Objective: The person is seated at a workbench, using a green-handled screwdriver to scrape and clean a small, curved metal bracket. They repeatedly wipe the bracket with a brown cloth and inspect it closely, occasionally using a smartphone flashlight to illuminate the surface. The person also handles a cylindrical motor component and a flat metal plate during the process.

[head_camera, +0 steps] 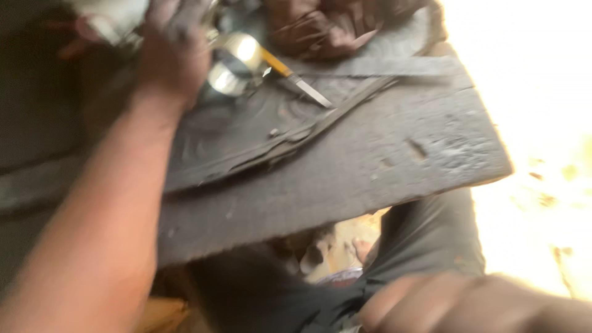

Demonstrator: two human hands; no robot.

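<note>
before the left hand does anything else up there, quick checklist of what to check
1. Left hand near the shiny metal tin: ok, it reaches beside the tin; the grip itself cannot be made out through blur.
2. Knife clear of the hand: ok, it lies flat on the board, blade pointing away from the hand.
3. Dark work board steady: cannot tell; it lies across the lap.
4. Dark sheet flat: not ok, its edges lift.
5. Right hand free: cannot tell, blurred at the frame's bottom.
</note>
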